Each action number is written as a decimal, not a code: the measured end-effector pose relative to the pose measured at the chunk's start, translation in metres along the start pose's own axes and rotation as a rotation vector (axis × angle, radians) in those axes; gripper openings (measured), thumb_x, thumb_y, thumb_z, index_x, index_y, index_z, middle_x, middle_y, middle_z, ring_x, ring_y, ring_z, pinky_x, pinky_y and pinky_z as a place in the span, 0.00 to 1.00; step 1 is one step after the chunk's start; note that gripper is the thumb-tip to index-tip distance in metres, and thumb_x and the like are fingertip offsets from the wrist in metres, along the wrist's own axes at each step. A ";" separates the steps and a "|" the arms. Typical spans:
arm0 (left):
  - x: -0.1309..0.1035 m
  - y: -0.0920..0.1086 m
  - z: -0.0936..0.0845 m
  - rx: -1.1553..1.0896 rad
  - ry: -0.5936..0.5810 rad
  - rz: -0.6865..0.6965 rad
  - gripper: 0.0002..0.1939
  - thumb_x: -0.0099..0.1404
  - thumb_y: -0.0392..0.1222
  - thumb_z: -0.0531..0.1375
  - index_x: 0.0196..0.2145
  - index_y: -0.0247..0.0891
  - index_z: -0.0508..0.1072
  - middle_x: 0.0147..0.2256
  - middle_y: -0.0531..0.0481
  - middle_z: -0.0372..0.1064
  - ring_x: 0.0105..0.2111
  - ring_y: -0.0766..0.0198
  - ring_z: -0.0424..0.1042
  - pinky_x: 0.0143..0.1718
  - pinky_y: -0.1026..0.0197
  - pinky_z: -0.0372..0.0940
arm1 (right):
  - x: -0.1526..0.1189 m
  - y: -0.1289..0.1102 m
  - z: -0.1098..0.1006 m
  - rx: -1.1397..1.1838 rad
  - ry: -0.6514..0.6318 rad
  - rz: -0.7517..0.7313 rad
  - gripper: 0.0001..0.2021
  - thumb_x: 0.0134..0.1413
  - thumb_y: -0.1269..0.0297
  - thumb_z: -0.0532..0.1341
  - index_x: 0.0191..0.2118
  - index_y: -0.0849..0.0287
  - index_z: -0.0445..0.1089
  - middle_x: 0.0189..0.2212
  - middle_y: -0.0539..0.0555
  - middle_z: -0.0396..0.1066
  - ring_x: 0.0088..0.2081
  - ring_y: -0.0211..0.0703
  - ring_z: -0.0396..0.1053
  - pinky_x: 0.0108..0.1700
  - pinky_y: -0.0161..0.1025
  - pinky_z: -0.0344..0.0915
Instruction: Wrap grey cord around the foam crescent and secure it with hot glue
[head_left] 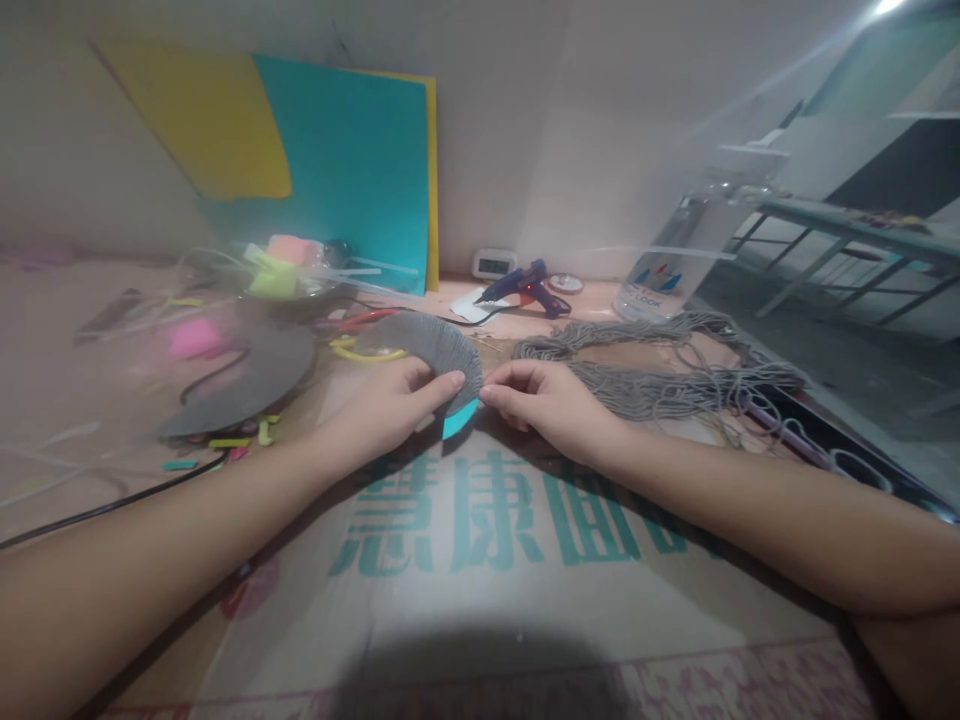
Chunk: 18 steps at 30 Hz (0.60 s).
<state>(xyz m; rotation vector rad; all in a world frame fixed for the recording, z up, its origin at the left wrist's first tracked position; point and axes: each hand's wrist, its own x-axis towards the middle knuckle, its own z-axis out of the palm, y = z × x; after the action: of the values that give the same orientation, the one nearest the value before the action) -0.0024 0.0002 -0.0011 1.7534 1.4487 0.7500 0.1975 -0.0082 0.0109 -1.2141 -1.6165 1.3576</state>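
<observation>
My left hand [412, 400] grips a curved teal card piece [460, 420] between thumb and fingers. Rows of grey yarn [450, 355] cover most of its curve, leaving bare teal at the lower end. At the right edge of this piece, my right hand [536, 400] is closed in a pinch. Whatever lies between those fingertips is too small to make out. A loose hank of grey yarn [660, 390] lies just beyond my right hand. Behind the hands, a blue glue gun [517, 285] with a small red light rests on the table.
Teal [352, 170] and yellow sheets [202, 120] lean on the wall. A bowl of coloured pieces [289, 275] and a dark disc [255, 370] are at left. A white timer [493, 263] and clear bottle [652, 280] stand behind; scissors [855, 465] lie at right.
</observation>
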 end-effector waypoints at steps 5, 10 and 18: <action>-0.001 0.001 0.000 0.026 0.005 0.012 0.24 0.62 0.64 0.56 0.23 0.40 0.61 0.17 0.55 0.63 0.16 0.67 0.61 0.17 0.64 0.52 | -0.001 0.001 0.000 0.019 -0.036 -0.004 0.08 0.53 0.60 0.63 0.32 0.60 0.69 0.14 0.40 0.56 0.16 0.29 0.50 0.18 0.31 0.48; -0.001 0.002 0.001 0.075 0.053 0.102 0.25 0.64 0.63 0.54 0.22 0.40 0.59 0.18 0.57 0.58 0.18 0.68 0.58 0.19 0.64 0.51 | 0.000 0.001 0.001 0.014 -0.050 -0.029 0.10 0.52 0.59 0.64 0.31 0.58 0.65 0.16 0.40 0.57 0.16 0.29 0.52 0.18 0.30 0.47; 0.000 0.002 0.001 0.033 -0.058 0.176 0.20 0.64 0.59 0.56 0.28 0.39 0.67 0.24 0.55 0.62 0.25 0.66 0.62 0.23 0.66 0.54 | 0.004 0.005 -0.001 0.092 0.009 -0.093 0.13 0.50 0.56 0.66 0.32 0.59 0.65 0.16 0.40 0.56 0.17 0.29 0.50 0.20 0.31 0.46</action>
<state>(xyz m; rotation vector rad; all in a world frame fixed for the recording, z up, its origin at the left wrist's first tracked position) -0.0008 0.0000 0.0001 1.9306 1.2874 0.7618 0.1986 -0.0040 0.0065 -1.0771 -1.5668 1.3508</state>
